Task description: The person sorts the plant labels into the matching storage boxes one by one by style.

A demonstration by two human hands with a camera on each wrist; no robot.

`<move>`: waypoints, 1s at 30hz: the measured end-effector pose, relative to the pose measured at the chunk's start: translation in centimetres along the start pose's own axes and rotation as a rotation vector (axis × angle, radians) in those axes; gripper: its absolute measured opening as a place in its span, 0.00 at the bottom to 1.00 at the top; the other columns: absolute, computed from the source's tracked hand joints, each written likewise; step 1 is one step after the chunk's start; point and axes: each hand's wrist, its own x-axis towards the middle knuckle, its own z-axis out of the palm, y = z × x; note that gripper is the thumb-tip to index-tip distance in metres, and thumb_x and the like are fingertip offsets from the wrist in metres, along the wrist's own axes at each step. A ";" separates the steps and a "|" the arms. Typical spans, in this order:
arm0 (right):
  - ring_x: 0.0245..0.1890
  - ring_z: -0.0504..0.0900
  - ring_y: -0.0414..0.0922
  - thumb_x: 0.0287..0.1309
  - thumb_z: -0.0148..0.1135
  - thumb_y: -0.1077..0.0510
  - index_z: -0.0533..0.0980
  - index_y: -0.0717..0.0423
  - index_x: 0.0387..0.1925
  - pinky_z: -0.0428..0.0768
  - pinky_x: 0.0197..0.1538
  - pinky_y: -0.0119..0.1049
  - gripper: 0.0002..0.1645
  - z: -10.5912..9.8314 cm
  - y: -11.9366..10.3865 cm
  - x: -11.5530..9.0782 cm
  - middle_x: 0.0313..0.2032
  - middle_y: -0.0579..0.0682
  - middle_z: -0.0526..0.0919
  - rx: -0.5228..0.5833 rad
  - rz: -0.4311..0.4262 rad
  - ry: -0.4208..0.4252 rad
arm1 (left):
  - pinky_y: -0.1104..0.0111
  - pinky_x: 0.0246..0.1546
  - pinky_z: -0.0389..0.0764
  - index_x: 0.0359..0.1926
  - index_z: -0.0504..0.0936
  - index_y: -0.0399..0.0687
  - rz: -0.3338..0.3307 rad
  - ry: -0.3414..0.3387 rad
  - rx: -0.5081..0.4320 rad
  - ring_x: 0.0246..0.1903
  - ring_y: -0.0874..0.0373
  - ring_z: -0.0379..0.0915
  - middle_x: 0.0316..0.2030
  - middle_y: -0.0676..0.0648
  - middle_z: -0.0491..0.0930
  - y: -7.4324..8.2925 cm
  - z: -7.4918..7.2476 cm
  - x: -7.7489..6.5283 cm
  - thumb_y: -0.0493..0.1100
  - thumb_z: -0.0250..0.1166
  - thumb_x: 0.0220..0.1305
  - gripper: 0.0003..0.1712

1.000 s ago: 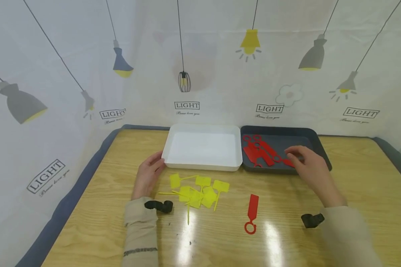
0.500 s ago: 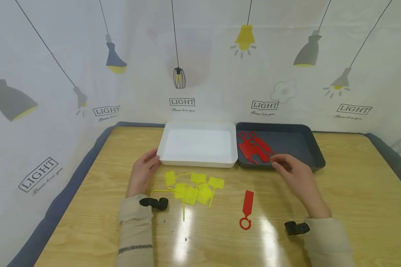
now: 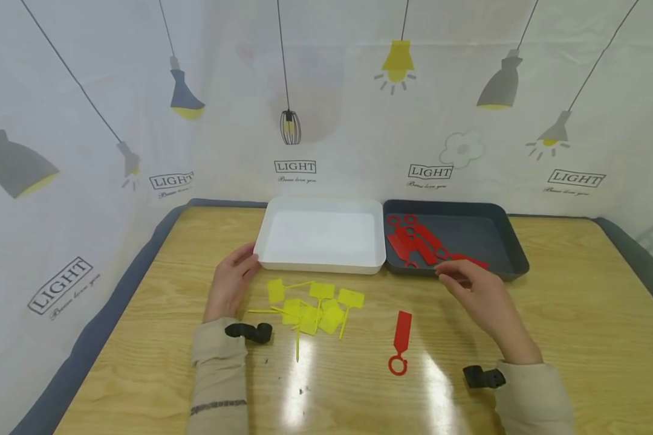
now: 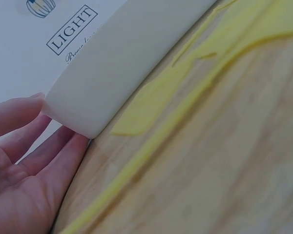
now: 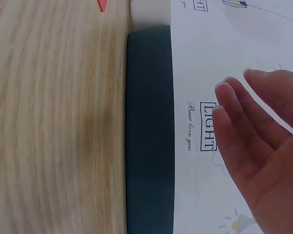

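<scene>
My left hand (image 3: 233,281) rests at the near left corner of the white tray (image 3: 321,266), its fingertips touching the outer wall and rim in the left wrist view. The right hand (image 3: 481,299) hovers at the near edge of the dark grey tray (image 3: 514,248), holding nothing; its fingers and thumb are apart in the right wrist view. Several red tags with ring ends (image 3: 421,248) lie in the dark tray, one partly hidden behind the right hand. Another red tag (image 3: 402,331) lies on the table. In front of the white tray, yellow flag-shaped tags (image 3: 307,317) with thin stems overlap in a pile.
Both trays stand side by side at the back of the wooden table (image 3: 354,386). A white curtain (image 3: 348,109) printed with lamps hangs behind them. Each wrist wears a small black mount (image 3: 484,377).
My right hand has moved left and slightly back toward me, and a red tag in the dark tray shows behind it. The left hand stays at the tray corner. The head view has shifted slightly.
</scene>
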 end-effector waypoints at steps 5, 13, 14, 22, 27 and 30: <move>0.40 0.76 0.42 0.59 0.54 0.49 0.74 0.48 0.47 0.76 0.41 0.40 0.15 0.2 0.1 0.1 0.41 0.44 0.78 -0.012 -0.018 -0.057 | 0.69 0.54 0.67 0.61 0.64 0.43 0.001 -0.011 -0.007 0.56 0.57 0.63 0.59 0.45 0.63 0.1 0.1 0.0 0.39 0.57 0.61 0.27; 0.41 0.76 0.44 0.56 0.57 0.63 0.73 0.54 0.49 0.77 0.42 0.40 0.17 1.0 -0.1 0.3 0.45 0.50 0.77 -0.006 -0.075 -0.205 | 0.68 0.54 0.68 0.61 0.65 0.43 0.004 -0.010 -0.008 0.56 0.57 0.63 0.58 0.45 0.63 0.0 0.2 0.2 0.38 0.57 0.61 0.26; 0.42 0.76 0.45 0.56 0.56 0.65 0.73 0.54 0.49 0.77 0.42 0.40 0.18 1.1 -0.2 0.3 0.46 0.50 0.76 -0.004 -0.082 -0.232 | 0.68 0.54 0.68 0.61 0.65 0.43 0.003 -0.010 -0.008 0.56 0.57 0.63 0.58 0.45 0.63 0.0 0.2 0.2 0.38 0.57 0.61 0.26; 0.44 0.76 0.49 0.53 0.53 0.71 0.72 0.55 0.51 0.76 0.44 0.43 0.23 2.1 -0.3 0.1 0.50 0.50 0.74 0.030 -0.126 -0.418 | 0.69 0.53 0.69 0.59 0.67 0.45 -0.010 0.012 -0.002 0.55 0.58 0.64 0.58 0.46 0.64 -0.2 0.2 0.3 0.38 0.57 0.61 0.25; 0.43 0.76 0.48 0.52 0.55 0.71 0.73 0.54 0.48 0.76 0.44 0.42 0.21 2.7 -0.6 0.0 0.49 0.49 0.73 0.024 -0.137 -0.445 | 0.70 0.53 0.69 0.60 0.67 0.46 -0.010 0.017 -0.002 0.55 0.58 0.64 0.58 0.46 0.64 -0.3 0.1 0.2 0.39 0.58 0.60 0.25; 0.42 0.76 0.47 0.52 0.58 0.68 0.74 0.54 0.47 0.76 0.43 0.41 0.19 2.8 -1.0 -0.1 0.48 0.49 0.74 0.006 -0.131 -0.455 | 0.69 0.54 0.68 0.60 0.66 0.45 0.002 0.004 -0.005 0.55 0.57 0.63 0.58 0.45 0.64 -0.2 0.0 0.2 0.39 0.58 0.60 0.26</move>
